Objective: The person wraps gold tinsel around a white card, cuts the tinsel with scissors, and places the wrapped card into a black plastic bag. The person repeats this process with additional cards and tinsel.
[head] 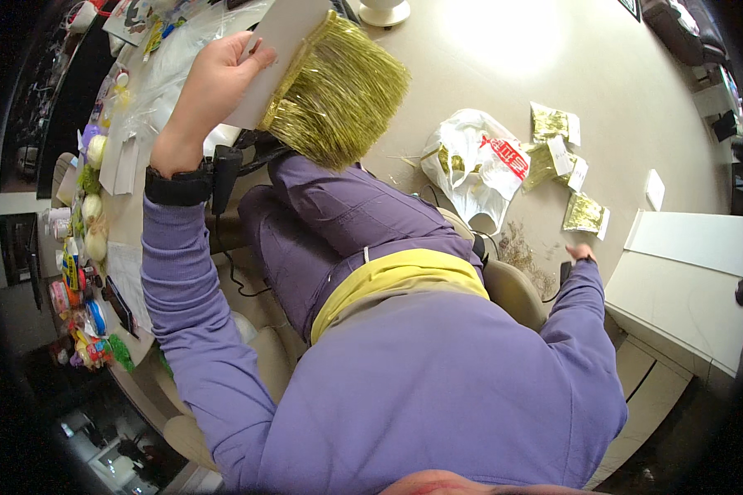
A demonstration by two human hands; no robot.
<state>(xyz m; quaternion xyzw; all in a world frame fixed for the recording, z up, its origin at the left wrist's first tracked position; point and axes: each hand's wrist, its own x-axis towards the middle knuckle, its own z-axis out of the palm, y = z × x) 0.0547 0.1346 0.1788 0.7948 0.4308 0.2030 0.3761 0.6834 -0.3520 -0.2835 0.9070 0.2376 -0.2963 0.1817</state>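
Note:
My left hand (pixel 220 80) grips a white card (pixel 288 46) between thumb and fingers. A dense gold tinsel fringe (pixel 347 93) is attached along the card's edge and hangs over my knee. My right hand (pixel 582 252) reaches out to the side, low over the floor; its fingers are small and partly hidden, so what they do is unclear. Nearest to it lies a gold tinsel bundle (pixel 585 213) with a white card edge. Further off are another gold bundle (pixel 551 125) and more tinsel with white tags (pixel 560 156).
A white plastic bag (pixel 470 167) with red print and gold tinsel inside sits on the floor by my chair (pixel 517 288). Dried plant bits (pixel 523 253) lie beside it. At left, a cluttered table holds yarn balls (pixel 93 207), a phone (pixel 121 306) and clear plastic wrap (pixel 179 68).

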